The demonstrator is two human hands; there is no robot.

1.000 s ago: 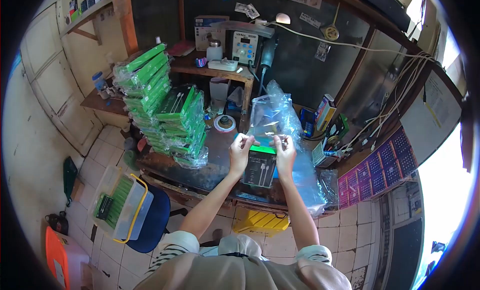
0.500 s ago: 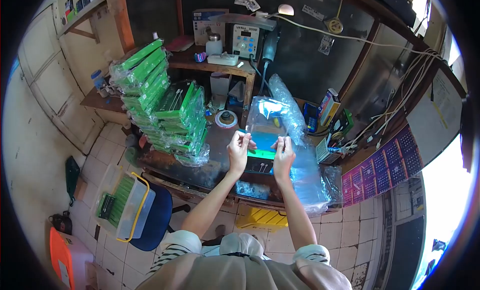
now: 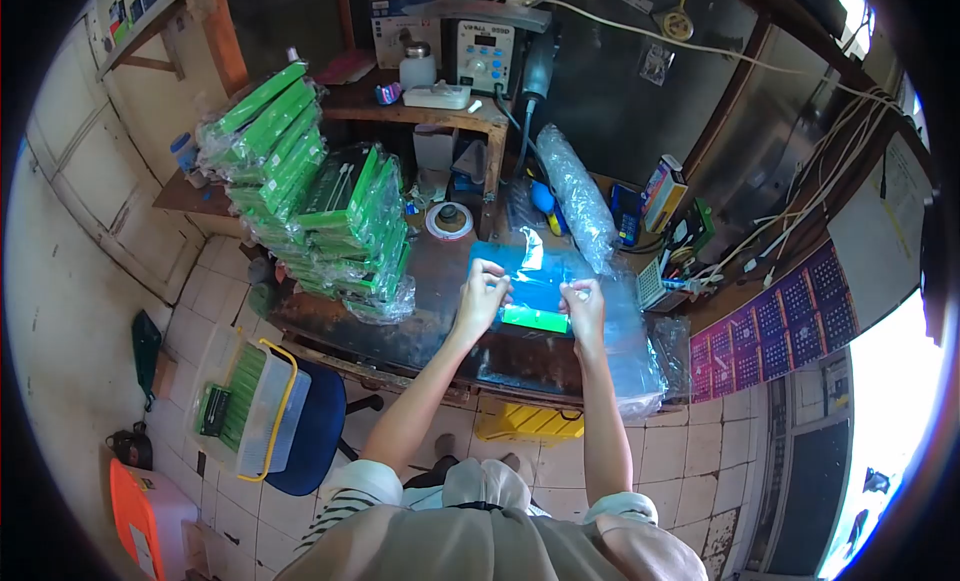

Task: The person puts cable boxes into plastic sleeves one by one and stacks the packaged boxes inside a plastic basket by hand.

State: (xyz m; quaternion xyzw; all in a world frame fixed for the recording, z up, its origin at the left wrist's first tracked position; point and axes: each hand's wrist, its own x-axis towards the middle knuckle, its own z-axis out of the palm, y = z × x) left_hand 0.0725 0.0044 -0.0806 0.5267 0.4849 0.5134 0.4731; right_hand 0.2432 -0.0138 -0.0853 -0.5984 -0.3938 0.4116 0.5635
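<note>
Between my hands is a clear plastic bag (image 3: 525, 271) with a black and green box (image 3: 535, 319), whose bright green edge faces up. My left hand (image 3: 484, 299) pinches the bag at its left side, and my right hand (image 3: 583, 307) pinches it at the right, both just above the green edge. Much of the box's black face is out of sight. To the left, wrapped green boxes (image 3: 290, 171) stand in tall stacks on the dark desk (image 3: 430, 341). Flat clear plastic bags (image 3: 625, 351) lie right of my right hand.
A roll of clear wrap (image 3: 580, 196) lies behind the bag. A tape roll (image 3: 449, 221) sits near the stacks. The soldering station (image 3: 486, 57) is on the raised shelf. A bin of green boxes (image 3: 240, 401) rests on a blue chair (image 3: 315, 441). Cables hang at right.
The bag has come down from upright toward the desk, and the box's black face has dropped out of view. Both hands have stayed pinched on the bag, moving slightly apart.
</note>
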